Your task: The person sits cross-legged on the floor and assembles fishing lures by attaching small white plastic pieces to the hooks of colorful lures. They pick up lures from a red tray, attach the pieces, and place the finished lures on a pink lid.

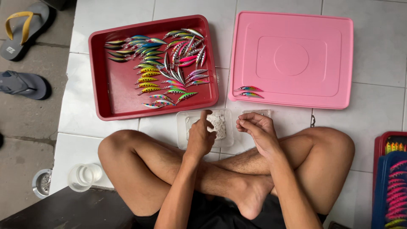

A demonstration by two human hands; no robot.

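Your left hand (pixel 200 135) reaches into the clear plastic box (pixel 183 127) just in front of your crossed legs, index finger stretched out, the other fingers loosely bent over the small white pieces (pixel 219 123). Your right hand (pixel 256 127) is just right of this box, fingers pinched narrow; what they hold is too small to tell. Behind the box to the left stands the red tray (pixel 116 99) with many colourful fishing lures (pixel 167 63). Behind to the right lies the pink lid (pixel 296 55), with two lures (pixel 249 91) on its near corner.
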